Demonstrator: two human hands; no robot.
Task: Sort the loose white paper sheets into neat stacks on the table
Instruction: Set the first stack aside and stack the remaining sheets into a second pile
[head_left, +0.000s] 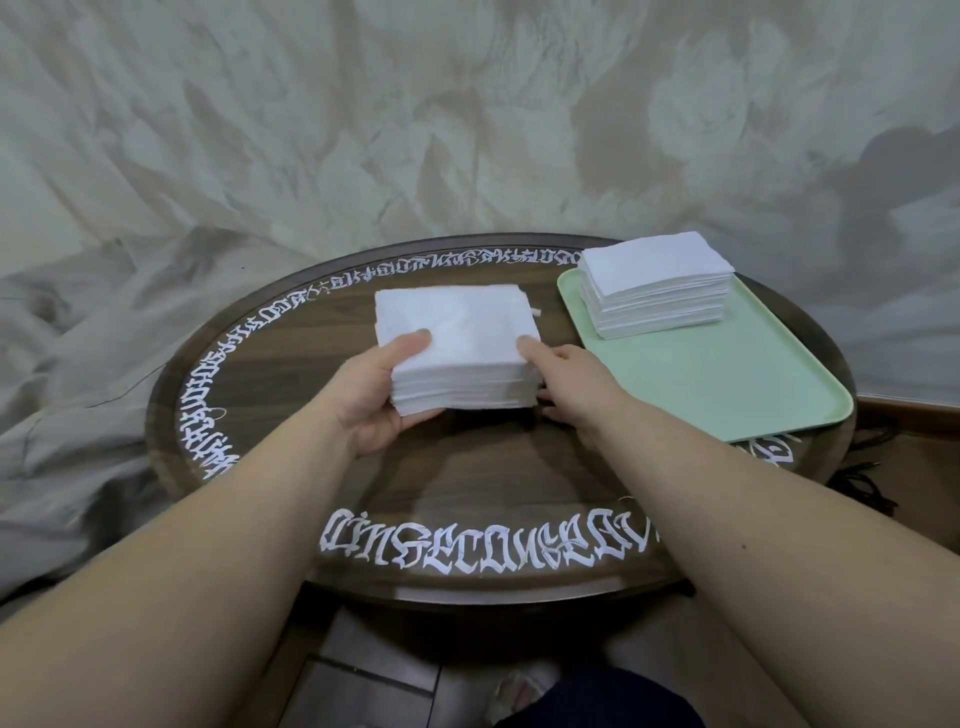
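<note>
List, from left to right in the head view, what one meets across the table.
left hand → stack of white paper sheets gripped by both hands → right hand → green tray carrying a second paper stack.

Fingers of the left hand (376, 387): hidden under the near left corner of the held paper stack (457, 345); only the thumb shows on top. Fingers of the right hand (571, 387): mostly hidden behind the stack's right side. Table (467, 467): right rim covered by the green tray (727, 384); white lettering around the rim partly covered by both forearms and the tray, unreadable. Small pale item at the stack's far right corner: too small to identify. Both forearms cut off by the near edge.
</note>
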